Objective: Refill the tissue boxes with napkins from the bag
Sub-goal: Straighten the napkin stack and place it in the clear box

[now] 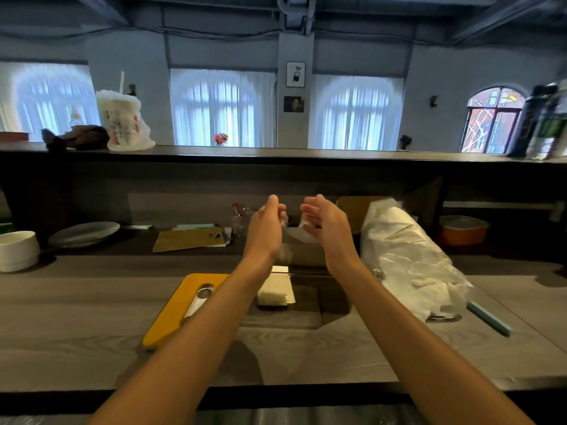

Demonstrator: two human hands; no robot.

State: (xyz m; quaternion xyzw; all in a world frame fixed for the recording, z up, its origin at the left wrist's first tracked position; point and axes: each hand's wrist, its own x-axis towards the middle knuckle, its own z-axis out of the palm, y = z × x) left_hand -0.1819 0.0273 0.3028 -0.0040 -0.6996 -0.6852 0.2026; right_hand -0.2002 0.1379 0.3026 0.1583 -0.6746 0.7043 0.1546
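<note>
Reaching forward over the grey wood-grain counter [92,317], both bare forearms extend from the near edge, with the left hand [266,223] and right hand [322,220] raised side by side, palms turned toward each other and apart. Left-hand fingers [280,210] are curled inward; whether they pinch anything cannot be told through the blur. Right-hand fingers [308,220] curl round a small white scrap, possibly a napkin; its identity is unclear. Directly below and beyond the hands stands a tissue box [302,253], partly hidden by the wrists. Nearer, between the forearms, a stack of white napkins [276,294] lies in a clear tray [306,314] resting on the counter. Just left of that tray lies a yellow board [175,314] carrying a small white-and-metal tool [201,297]. Right of the right arm sits the crumpled clear plastic bag [408,259] holding white napkins, and beside it, farther right, a pale blue stick [489,319]. At far left stand a white bowl [17,250] and a plate [84,233]; a brown envelope [187,239] lies at the back. On the raised shelf [276,153] above, a bagged drink cup [122,121] stands left and dark bottles [540,121] right.
</note>
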